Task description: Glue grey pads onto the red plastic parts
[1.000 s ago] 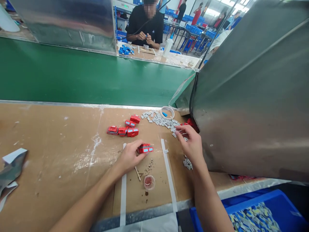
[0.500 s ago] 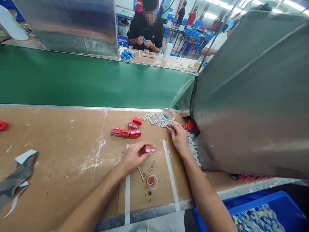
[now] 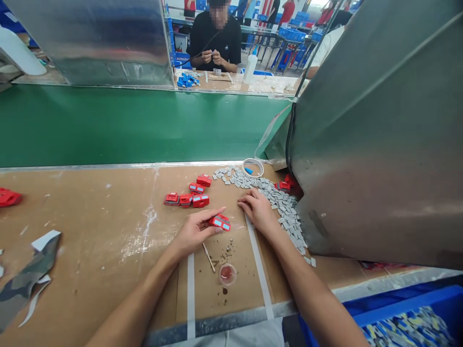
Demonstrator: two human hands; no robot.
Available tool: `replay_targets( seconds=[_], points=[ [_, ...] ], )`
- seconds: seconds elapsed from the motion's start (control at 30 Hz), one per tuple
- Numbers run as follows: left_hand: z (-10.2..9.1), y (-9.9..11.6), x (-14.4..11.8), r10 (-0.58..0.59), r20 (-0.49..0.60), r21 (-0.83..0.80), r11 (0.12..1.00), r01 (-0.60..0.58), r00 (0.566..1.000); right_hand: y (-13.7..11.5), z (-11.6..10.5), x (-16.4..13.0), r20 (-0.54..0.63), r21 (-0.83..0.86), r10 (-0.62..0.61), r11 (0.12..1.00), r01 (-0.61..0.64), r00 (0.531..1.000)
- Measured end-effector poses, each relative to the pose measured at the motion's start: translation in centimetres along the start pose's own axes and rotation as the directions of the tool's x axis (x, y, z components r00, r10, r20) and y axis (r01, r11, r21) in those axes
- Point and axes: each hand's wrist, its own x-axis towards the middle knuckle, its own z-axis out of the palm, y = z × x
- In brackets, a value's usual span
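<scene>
A small red toy vehicle [image 3: 220,222] with pale blue windows is held between the thumb and fingers of my left hand [image 3: 195,231], just above the cardboard. To its right, my right hand [image 3: 257,209] has its thumb and fingertips pinched together; whatever is between them is too small to make out. Beside and behind that hand spreads a heap of small flat grey pieces [image 3: 285,212]. Several more red toy vehicles [image 3: 186,199] stand together beyond my left hand. Closer to me are a small clear cup [image 3: 227,274] of reddish liquid and a cotton swab [image 3: 209,258].
A roll of white tape [image 3: 253,167] lies by the grey pieces. A metal panel [image 3: 376,144] rises on the right, with a blue bin [image 3: 448,308] below. Beyond the green belt [image 3: 144,127] a person works. A camouflage strip [image 3: 32,274] lies at left.
My right hand has drawn back from the grey pieces toward my left hand, its fingertips pinched. The vehicle in my left hand has tilted. A red item at far left shows more fully.
</scene>
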Motion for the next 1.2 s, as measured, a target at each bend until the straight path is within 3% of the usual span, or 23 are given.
replay_targets(
  seconds=[0.23,0.3,0.4,0.5,0.7,0.87,1.2],
  points=[
    [0.0,0.6,-0.2,-0.059,0.010,-0.070,0.996,0.059,0.998,-0.8,0.1,-0.2,-0.010,-0.139,0.149,0.979,-0.149,0.989],
    [-0.1,0.7,-0.1,-0.067,0.011,-0.069,0.995,0.068,0.998,-1.0,-0.5,-0.3,-0.009,-0.108,0.196,0.975,-0.196,0.980],
    [-0.2,0.7,0.0,-0.082,0.015,-0.061,0.995,0.082,0.997,-1.8,-1.8,-0.4,0.052,0.219,0.200,0.954,-0.206,0.979],
    [-0.3,0.7,0.2,-0.087,0.017,-0.072,0.993,0.088,0.996,-3.7,-2.9,-0.5,0.142,0.573,0.123,0.799,-0.183,0.982],
    [-0.2,0.5,0.2,-0.091,0.032,-0.082,0.992,0.094,0.995,-6.2,-2.2,-1.2,0.309,0.738,0.149,0.585,-0.336,0.939],
    [0.0,0.2,0.2,-0.087,0.030,-0.069,0.994,0.089,0.996,-5.9,-1.2,-1.3,0.333,0.697,0.180,0.615,-0.370,0.925],
    [-0.2,0.1,0.3,-0.021,0.058,0.153,0.988,0.012,0.998,-5.4,-2.1,-1.1,0.426,0.625,0.057,0.704,-0.339,0.903]
  ],
)
